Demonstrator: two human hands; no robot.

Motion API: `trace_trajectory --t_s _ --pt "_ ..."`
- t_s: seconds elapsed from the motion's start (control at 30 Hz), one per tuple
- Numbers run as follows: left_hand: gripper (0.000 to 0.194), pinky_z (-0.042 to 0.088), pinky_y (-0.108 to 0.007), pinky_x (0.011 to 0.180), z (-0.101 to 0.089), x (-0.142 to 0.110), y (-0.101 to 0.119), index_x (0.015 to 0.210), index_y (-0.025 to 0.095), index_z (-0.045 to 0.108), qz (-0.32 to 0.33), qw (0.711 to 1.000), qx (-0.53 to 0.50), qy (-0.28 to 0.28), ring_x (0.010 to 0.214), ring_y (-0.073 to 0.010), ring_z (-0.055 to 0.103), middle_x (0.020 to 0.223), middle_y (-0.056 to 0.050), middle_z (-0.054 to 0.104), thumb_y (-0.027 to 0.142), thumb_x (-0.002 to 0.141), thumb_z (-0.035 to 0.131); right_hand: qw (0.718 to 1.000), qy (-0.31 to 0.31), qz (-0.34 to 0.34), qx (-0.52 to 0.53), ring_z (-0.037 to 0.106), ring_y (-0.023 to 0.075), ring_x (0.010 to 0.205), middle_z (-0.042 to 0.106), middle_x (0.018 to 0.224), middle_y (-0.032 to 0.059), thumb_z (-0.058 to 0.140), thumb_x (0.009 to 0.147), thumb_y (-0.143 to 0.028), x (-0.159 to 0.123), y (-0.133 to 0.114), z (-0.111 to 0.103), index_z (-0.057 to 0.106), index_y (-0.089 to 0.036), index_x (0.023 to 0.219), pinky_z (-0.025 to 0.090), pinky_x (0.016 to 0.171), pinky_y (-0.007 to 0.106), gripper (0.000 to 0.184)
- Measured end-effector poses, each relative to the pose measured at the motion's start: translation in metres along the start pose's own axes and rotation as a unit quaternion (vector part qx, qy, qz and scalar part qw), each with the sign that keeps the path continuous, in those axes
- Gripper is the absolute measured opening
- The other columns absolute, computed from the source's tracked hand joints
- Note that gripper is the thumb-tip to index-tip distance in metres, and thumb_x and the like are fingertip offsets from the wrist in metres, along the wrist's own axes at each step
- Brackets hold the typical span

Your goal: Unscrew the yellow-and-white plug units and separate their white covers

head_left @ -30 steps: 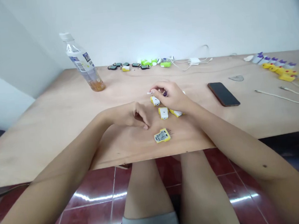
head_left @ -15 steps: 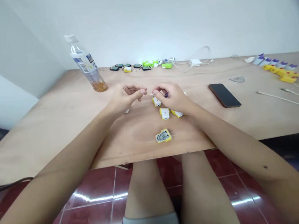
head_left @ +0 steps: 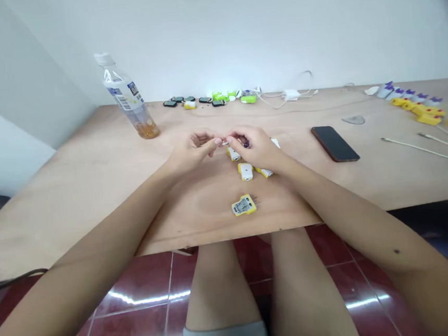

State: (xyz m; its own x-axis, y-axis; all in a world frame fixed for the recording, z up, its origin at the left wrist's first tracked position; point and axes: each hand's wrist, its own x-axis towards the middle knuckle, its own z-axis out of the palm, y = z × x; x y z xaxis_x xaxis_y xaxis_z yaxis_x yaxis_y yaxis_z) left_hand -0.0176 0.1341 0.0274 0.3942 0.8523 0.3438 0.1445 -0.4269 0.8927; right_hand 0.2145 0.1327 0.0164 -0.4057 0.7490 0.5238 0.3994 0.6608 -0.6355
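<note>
Over the middle of the table, my left hand point(head_left: 195, 149) and my right hand point(head_left: 256, 145) meet at the fingertips. A small white piece point(head_left: 225, 144) shows at the right thumb and finger, which pinch it. Tucked in the same right hand is a dark purple item point(head_left: 246, 144), mostly covered. The left thumb and forefinger are pressed together; what lies between them is too small to name. Just below the hands lie white-and-yellow plastic housings point(head_left: 245, 171), one partly behind the right wrist. Nearer the front edge rests an open yellow-and-grey housing half point(head_left: 243, 205) with thin pins.
A tilted-looking drink bottle point(head_left: 127, 100) stands at the left back. Black and green small cases point(head_left: 218, 103) line the wall beside a white adapter point(head_left: 291, 95). To the right are a phone point(head_left: 335, 143), cables point(head_left: 422, 148) and yellow and purple-white parts point(head_left: 429, 113).
My two hands have come together, closing the small gap between their fingertips at the white piece. The view has shifted very slightly; the housings on the table stay put.
</note>
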Motion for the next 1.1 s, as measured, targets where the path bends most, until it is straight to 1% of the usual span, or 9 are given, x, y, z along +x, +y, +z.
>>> trace_trajectory --t_s 0.2,0.33,0.47,0.53,0.63,0.73,0.87,0.97,1.1 --pt "0.049 0.059 -0.029 0.067 -0.002 -0.002 0.002 0.099 0.018 0.087 0.02 0.999 0.04 0.013 0.081 -0.0217 0.075 0.087 -0.009 0.083 0.066 0.091 0.089 1.0 0.013 0.01 0.01 0.059 0.0177 0.073 0.074 0.084 0.0026 0.062 0.108 -0.04 -0.001 0.001 0.002 0.075 -0.019 0.095 0.045 0.07 0.033 0.028" --pt "0.047 0.061 -0.031 0.071 -0.001 -0.003 0.0 0.101 0.019 0.089 0.031 0.999 0.024 0.019 0.086 -0.0231 0.078 0.097 -0.012 0.086 0.065 0.09 0.091 0.999 0.013 0.027 0.042 0.059 0.017 0.072 0.074 0.083 0.0023 0.062 0.109 -0.043 -0.002 0.001 0.002 0.079 -0.018 0.097 0.044 0.069 0.032 0.032" --pt "0.045 0.066 -0.036 0.088 0.002 -0.002 -0.007 0.104 0.019 0.09 0.05 0.998 -0.011 0.024 0.1 -0.0264 0.082 0.109 -0.013 0.088 0.06 0.086 0.096 0.996 0.018 0.049 0.076 0.056 0.017 0.071 0.071 0.078 0.0018 0.063 0.108 -0.046 -0.001 -0.002 0.002 0.079 -0.018 0.093 0.042 0.065 0.032 0.036" --pt "0.045 0.067 -0.039 0.092 0.004 -0.002 -0.011 0.103 0.019 0.089 0.061 0.997 -0.028 0.031 0.1 -0.0269 0.082 0.109 -0.013 0.088 0.057 0.082 0.101 0.994 0.02 0.06 0.091 0.058 0.0176 0.072 0.073 0.08 0.0026 0.064 0.108 -0.048 -0.001 -0.003 0.003 0.079 -0.018 0.093 0.042 0.065 0.032 0.037" --pt "0.044 0.067 -0.039 0.084 0.006 -0.003 -0.012 0.101 0.02 0.09 0.064 0.997 -0.011 0.047 0.09 -0.0254 0.08 0.103 -0.012 0.087 0.055 0.078 0.103 0.993 0.015 0.065 0.101 0.06 0.0179 0.074 0.074 0.082 0.0035 0.065 0.107 -0.05 -0.001 -0.004 0.003 0.078 -0.018 0.09 0.043 0.065 0.032 0.038" --pt "0.038 0.064 -0.037 0.078 0.008 -0.005 -0.007 0.095 0.021 0.09 0.08 0.994 0.029 0.069 0.087 -0.0245 0.078 0.098 -0.011 0.086 0.054 0.082 0.101 0.994 0.014 0.051 0.095 0.059 0.0173 0.071 0.071 0.079 0.0026 0.064 0.109 -0.051 -0.001 -0.005 0.004 0.076 -0.019 0.088 0.043 0.064 0.032 0.041" --pt "0.034 0.062 -0.036 0.077 0.008 -0.008 0.0 0.096 0.022 0.09 0.104 0.989 0.06 0.088 0.086 -0.0236 0.076 0.096 -0.01 0.086 0.054 0.087 0.097 0.995 0.02 0.05 0.089 0.057 0.0173 0.069 0.069 0.075 0.0017 0.064 0.109 -0.053 -0.001 -0.007 0.003 0.078 -0.019 0.092 0.043 0.063 0.032 0.04" --pt "0.035 0.06 -0.036 0.076 0.008 -0.008 -0.001 0.098 0.022 0.09 0.113 0.987 0.067 0.088 0.084 -0.0229 0.074 0.095 -0.01 0.084 0.055 0.088 0.096 0.995 0.024 0.045 0.085 0.059 0.018 0.07 0.071 0.078 0.0024 0.065 0.108 -0.053 -0.002 -0.009 0.002 0.08 -0.019 0.095 0.045 0.064 0.032 0.039" --pt "0.033 0.061 -0.038 0.079 0.007 -0.008 -0.001 0.097 0.024 0.089 0.121 0.987 0.06 0.088 0.085 -0.0233 0.074 0.094 -0.01 0.083 0.055 0.089 0.095 0.996 0.025 0.042 0.08 0.059 0.018 0.07 0.075 0.083 0.0038 0.065 0.108 -0.051 -0.003 -0.012 0.001 0.082 -0.02 0.101 0.046 0.063 0.032 0.036"
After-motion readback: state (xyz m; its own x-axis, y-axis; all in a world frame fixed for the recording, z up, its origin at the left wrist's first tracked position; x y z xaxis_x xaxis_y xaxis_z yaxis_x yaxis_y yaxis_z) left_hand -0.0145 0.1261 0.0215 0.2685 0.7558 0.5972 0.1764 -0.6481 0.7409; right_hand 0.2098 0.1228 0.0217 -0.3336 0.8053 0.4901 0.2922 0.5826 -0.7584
